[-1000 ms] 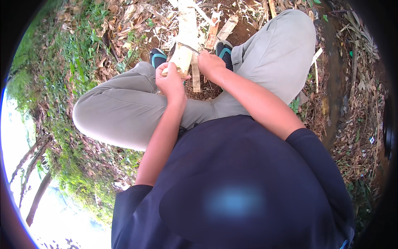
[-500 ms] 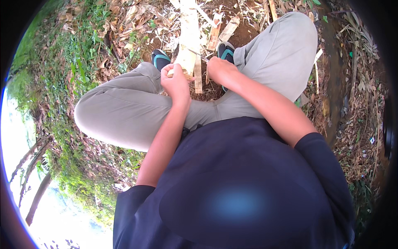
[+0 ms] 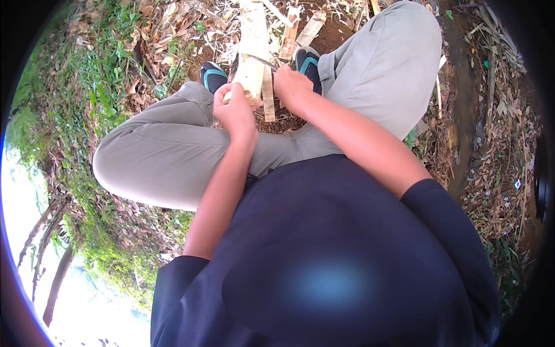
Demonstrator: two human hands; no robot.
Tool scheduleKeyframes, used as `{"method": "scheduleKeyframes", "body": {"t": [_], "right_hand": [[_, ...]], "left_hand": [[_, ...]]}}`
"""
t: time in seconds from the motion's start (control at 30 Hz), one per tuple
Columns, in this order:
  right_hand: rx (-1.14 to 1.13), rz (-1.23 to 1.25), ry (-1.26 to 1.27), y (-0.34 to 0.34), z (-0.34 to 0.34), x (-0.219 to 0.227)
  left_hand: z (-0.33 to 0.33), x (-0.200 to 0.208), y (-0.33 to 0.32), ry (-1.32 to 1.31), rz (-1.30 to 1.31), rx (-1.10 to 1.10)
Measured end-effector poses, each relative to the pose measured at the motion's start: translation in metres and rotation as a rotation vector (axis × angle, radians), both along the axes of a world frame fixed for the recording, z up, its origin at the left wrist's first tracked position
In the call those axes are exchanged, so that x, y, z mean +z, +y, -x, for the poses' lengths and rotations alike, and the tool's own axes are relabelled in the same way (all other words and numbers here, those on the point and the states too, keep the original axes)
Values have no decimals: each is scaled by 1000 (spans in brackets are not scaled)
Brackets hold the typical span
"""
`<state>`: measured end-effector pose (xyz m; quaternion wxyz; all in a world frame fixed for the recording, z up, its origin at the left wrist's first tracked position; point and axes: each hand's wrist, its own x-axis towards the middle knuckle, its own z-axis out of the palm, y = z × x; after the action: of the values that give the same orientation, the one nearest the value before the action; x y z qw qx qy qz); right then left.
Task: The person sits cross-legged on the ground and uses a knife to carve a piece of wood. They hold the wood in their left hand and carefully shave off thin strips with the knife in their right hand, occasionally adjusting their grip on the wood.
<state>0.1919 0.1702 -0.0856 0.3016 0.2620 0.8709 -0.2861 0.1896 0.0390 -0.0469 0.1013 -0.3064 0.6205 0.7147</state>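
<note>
As our left hand (image 3: pixel 236 111) grips the billet (image 3: pixel 252 30) by its near edge, our right hand (image 3: pixel 293 88) holds a knife (image 3: pixel 261 59) across its length.

Bent knees (image 3: pixel 393 72) block sides; far wood (image 3: pixel 252 29) free above.

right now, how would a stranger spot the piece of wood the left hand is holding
Start at the spread grey trousers and go up to the dark sandals with teal straps. Between them runs a long pale piece of wood, its near end in the left hand. It is clearly broader than the wood strips to its right, and a thin blade crosses it.
</note>
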Motion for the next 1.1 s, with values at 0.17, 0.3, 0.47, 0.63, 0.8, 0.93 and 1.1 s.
{"method": "scheduleKeyframes", "body": {"t": [0.17, 0.3, 0.47, 0.63, 0.8, 0.93, 1.1], "right_hand": [[2, -19, -47, 21, 23, -58], [40, -32, -17, 16, 22, -63], [-77, 1, -30, 30, 23, -110], [253, -41, -13, 30, 43, -67], [204, -62, -15, 36, 39, -81], [211, -67, -51, 31, 39, -63], [192, -87, -39, 27, 38, -60]], "left_hand": [[-3, -4, 1, -35, 11, -76], [0, 2, -1, -38, 6, 29], [4, 3, 5, -21, 0, 26], [4, 4, -3, -15, -9, -3], [0, -2, 1, -33, -48, -86], [0, -2, -3, -91, -52, -61], [-2, -7, -4, -52, -23, -23]]}}
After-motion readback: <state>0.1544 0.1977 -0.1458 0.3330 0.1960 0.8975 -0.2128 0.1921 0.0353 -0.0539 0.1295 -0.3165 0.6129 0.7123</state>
